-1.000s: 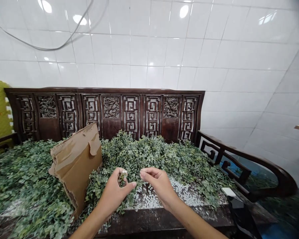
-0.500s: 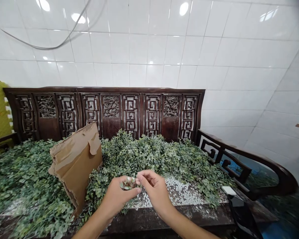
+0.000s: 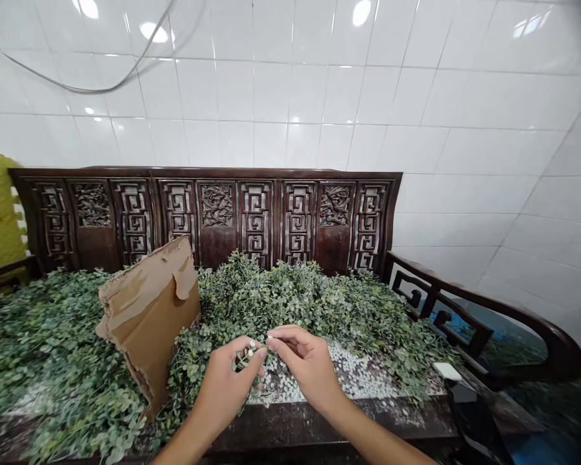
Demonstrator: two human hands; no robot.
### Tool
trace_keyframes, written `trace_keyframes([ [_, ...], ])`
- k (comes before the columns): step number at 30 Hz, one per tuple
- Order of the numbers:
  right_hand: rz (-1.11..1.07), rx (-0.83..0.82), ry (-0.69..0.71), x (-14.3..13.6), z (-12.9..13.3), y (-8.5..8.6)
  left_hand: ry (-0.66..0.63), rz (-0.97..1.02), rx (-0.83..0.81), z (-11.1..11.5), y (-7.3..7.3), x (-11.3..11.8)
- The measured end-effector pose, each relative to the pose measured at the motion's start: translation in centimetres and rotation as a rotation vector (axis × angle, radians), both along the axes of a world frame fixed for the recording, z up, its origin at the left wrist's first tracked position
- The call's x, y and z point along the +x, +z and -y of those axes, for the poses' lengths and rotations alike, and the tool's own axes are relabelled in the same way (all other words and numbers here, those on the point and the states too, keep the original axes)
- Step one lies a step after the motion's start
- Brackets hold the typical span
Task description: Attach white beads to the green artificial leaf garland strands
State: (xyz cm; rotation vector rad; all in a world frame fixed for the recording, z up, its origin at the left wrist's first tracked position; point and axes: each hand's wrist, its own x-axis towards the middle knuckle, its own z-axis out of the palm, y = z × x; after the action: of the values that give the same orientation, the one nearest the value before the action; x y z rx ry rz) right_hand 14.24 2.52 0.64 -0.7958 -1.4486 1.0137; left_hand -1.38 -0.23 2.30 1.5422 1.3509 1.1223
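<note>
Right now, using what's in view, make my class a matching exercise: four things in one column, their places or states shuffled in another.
Column 1
1. Torn brown cardboard sheet
2. Thin grey cable
3. Small white round pieces
4. Left hand

Column 2
A. Scattered on the dark wooden seat
B. Holding a small green sprig with white tips
C. Standing among the green leafy sprays
D. Hanging in a curve by the white tiled wall

Pairs: 1-C, 2-D, 3-A, 4-B

1. Left hand (image 3: pixel 225 381) holds a small white-tipped sprig (image 3: pixel 251 352).
2. Right hand (image 3: pixel 310 365), fingertips pinched, is just beside it.
3. Torn cardboard (image 3: pixel 157 323) stands amid leafy greenery (image 3: pixel 290 297) on the carved wooden bench (image 3: pixel 290 423).
</note>
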Motion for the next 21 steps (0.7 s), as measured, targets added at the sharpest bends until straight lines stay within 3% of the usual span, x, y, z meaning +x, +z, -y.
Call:
trace_keyframes([
  [21,0.007,-0.090,0.094,-0.02,0.20,-0.44,-0.022,0.081,-0.006,-0.06,-0.19,0.45],
])
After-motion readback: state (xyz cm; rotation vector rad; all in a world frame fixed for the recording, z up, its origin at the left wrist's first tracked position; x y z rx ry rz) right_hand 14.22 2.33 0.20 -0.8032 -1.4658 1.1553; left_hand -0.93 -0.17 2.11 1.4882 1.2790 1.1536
